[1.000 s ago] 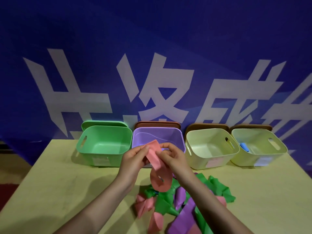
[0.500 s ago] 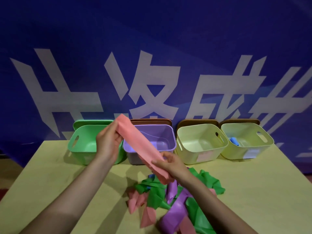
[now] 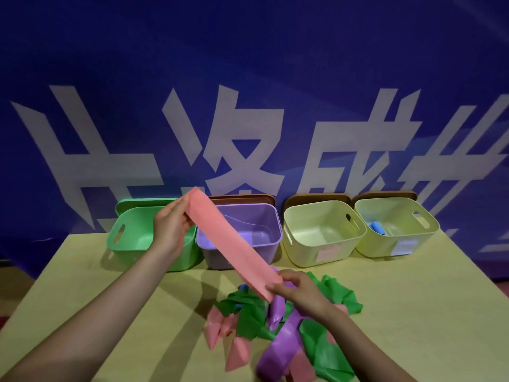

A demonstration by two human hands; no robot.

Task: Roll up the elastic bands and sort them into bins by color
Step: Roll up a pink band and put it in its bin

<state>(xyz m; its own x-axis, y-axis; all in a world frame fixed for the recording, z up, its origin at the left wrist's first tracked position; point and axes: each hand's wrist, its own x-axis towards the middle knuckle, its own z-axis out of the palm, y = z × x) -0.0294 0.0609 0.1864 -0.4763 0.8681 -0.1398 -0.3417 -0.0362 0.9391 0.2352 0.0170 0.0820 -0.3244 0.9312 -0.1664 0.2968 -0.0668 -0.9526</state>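
Observation:
A pink elastic band is stretched flat and slanted between my hands, above the table. My left hand grips its upper end in front of the green bin. My right hand pinches its lower end over a loose pile of green, purple and pink bands. Behind stand a purple bin, a cream bin with a pink label, and a second cream bin holding a rolled blue band.
The bins line the back edge of the yellow-green table, against a blue banner with white characters. Lids lean behind the bins. A bit of blue band peeks from the pile.
The pink band, bunched between both hands a second ago, has been pulled out straight. My left hand rose up and left, my right hand dropped toward the pile.

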